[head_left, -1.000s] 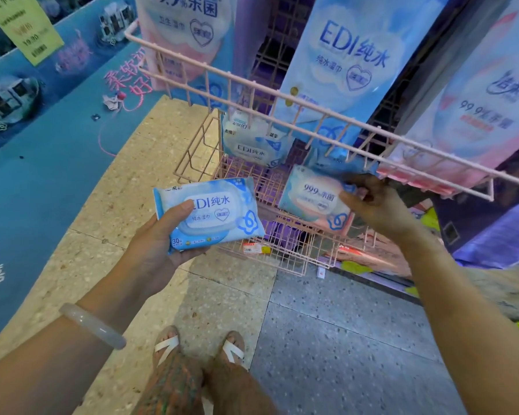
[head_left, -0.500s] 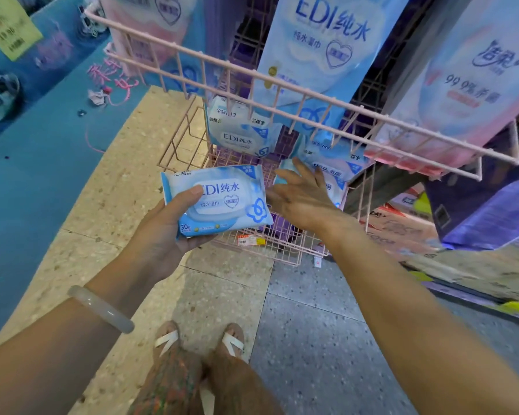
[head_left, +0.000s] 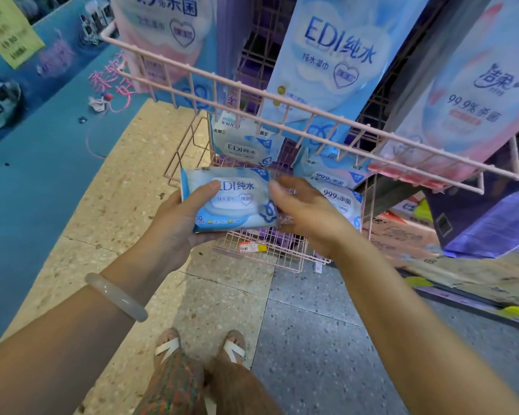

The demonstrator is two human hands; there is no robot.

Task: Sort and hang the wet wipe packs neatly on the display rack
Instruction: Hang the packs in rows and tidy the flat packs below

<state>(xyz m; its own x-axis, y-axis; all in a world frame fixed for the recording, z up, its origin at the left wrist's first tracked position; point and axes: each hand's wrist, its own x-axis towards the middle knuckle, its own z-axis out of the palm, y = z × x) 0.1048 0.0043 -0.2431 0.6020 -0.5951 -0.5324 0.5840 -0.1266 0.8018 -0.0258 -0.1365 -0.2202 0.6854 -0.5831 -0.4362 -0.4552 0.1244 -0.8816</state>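
My left hand holds a blue-and-white EDI wet wipe pack flat, thumb across its top, in front of the pink wire display rack. My right hand has its fingers on the pack's right edge. In the rack's lower basket an EDI pack stands at the left and two 99.9% packs lean at the right. Large EDI and pink 99.9% packs hang on the rack's upper tier.
A blue promotional floor mat lies to the left, with a yellow-green price sign above it. Flattened cardboard and purple packaging sit at the right. My sandalled feet stand on speckled floor tiles.
My right hand set a 99.9% pack in the lower basket, let go and came left onto the EDI pack. My left hand raised that pack closer to the rack.
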